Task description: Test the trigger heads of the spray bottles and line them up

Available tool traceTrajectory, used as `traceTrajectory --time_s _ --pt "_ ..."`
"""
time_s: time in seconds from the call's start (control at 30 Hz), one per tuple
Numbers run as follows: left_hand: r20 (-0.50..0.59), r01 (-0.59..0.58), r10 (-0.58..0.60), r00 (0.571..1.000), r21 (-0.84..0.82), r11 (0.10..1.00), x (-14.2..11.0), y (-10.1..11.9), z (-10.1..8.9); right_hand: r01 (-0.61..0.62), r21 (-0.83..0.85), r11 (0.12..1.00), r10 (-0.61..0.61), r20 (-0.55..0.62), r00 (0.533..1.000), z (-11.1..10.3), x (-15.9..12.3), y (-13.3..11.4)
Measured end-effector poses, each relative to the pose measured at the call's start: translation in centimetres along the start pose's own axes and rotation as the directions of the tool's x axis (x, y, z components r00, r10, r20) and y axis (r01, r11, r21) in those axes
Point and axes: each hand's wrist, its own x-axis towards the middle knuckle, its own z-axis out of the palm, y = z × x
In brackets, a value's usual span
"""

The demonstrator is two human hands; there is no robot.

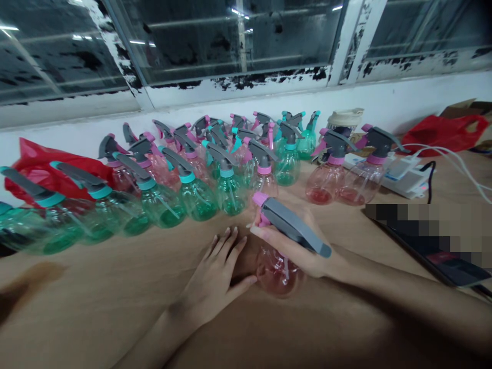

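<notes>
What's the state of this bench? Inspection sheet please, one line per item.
Surface: wood-toned table; brown patch at left, nature unclear.
Job's things: pink spray bottle in hand; green bottles and other pink bottles grouped behind, liquid low in several.
Clutter: left red bag, right red bag, pale cup, dark device partly pixelated.
Grippers: right hand has its grip around the sprayer head; left hand palm down beside it, empty.
Cables: white cables and black cable, back right.
Surroundings: white wall, windows with patchy frames.
</notes>
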Motion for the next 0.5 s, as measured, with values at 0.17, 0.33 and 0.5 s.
traceTrajectory --time_s 0.17,0.33,0.5 --pt "-0.008 0.008 -0.008 1.0 -0.011 1.0 -0.13 -0.03 0.23 -0.029 0.012 0.999 0.029 -0.002 1.0 -0.02 0.09 -0.17" --pt "-0.048 -0.002 0.003 0.999 0.007 1.0 -0.36 -0.05 0.49 0.007 -0.027 1.0 -0.006 0.038 0.999 -0.12 -0.09 -0.46" --pt "-0.022 0.0 0.001 1.0 0.025 1.0 -0.28 -0.06 0.28 -0.001 0.061 0.998 0.005 -0.066 0.998 0.08 -0.18 0.17"
